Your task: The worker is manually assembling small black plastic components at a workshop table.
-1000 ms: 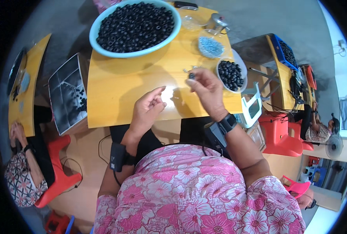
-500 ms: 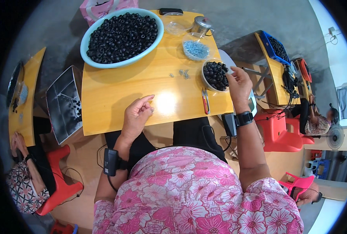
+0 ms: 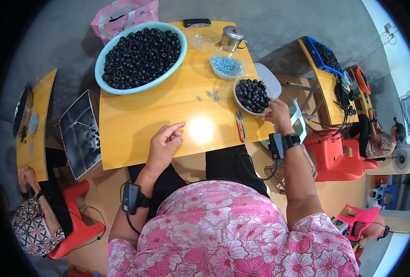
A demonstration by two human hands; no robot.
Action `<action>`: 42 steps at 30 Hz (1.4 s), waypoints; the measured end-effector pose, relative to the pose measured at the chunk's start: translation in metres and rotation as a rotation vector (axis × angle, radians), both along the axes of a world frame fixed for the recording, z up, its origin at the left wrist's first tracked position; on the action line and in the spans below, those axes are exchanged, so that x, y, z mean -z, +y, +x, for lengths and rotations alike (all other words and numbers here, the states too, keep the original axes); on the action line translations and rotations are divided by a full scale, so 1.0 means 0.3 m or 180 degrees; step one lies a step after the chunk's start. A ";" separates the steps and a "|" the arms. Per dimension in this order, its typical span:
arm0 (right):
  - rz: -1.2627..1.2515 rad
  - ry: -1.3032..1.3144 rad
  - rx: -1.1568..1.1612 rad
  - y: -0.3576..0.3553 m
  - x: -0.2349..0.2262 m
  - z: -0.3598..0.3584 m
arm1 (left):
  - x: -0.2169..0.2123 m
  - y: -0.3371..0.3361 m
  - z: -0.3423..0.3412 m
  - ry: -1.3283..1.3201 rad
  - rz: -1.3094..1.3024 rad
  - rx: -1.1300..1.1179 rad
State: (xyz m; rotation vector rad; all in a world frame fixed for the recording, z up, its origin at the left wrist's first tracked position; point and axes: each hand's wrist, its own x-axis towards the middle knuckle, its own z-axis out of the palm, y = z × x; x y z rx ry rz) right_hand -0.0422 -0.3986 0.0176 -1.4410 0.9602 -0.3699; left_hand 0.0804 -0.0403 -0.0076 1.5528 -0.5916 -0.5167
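My right hand [image 3: 278,115] is at the right rim of a clear plastic bowl [image 3: 237,102] of black beads [image 3: 252,94]. Its fingers are closed together by the rim; what they hold, if anything, is too small to name. My left hand [image 3: 165,144] hovers near the table's front edge, forefinger reaching forward above the thumb. The other fingers are curled, and anything between them cannot be made out. A pair of red-handled thread snips [image 3: 240,126] lies in front of the bowl. A few small silvery pieces [image 3: 213,96] lie to the bowl's left.
A large pale-blue basin [image 3: 183,57] heaped with black beads stands at the table's far left. Behind the bowl are a tub of bluish small pieces [image 3: 227,67], a clear lid [image 3: 202,38] and a metal pot [image 3: 231,37]. An open box [image 3: 79,134] stands left of the table [image 3: 145,115].
My right hand has come down and nearer to me, from above the bowl's right side to its rim. My left hand has hardly moved. The whole view has shifted slightly.
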 end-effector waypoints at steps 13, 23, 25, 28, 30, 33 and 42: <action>-0.0290 -0.0374 -0.0100 0.055 -0.124 -0.055 | -0.125 -0.156 -0.030 0.1018 -0.0459 0.0548; 0.0023 -0.0136 -0.1485 0.395 -0.290 0.025 | -0.181 -0.085 -0.075 0.2609 -0.1406 0.0592; 0.0106 -0.0104 -0.1784 0.439 -0.273 0.056 | -0.175 -0.007 -0.071 0.2817 -0.1363 0.0501; 0.0020 0.0015 -0.2086 0.551 -0.326 0.108 | -0.177 0.117 -0.086 0.3000 -0.1519 0.0220; 0.0187 -0.0087 -0.2316 0.588 -0.304 0.147 | -0.162 0.195 -0.083 0.2892 -0.1676 0.0158; 0.0217 -0.0090 -0.2655 0.672 -0.290 0.211 | -0.195 0.300 -0.085 0.2746 -0.1569 -0.0051; 0.0558 -0.0432 -0.3318 0.920 -0.302 0.400 | -0.183 0.561 -0.058 0.2575 -0.2119 -0.1140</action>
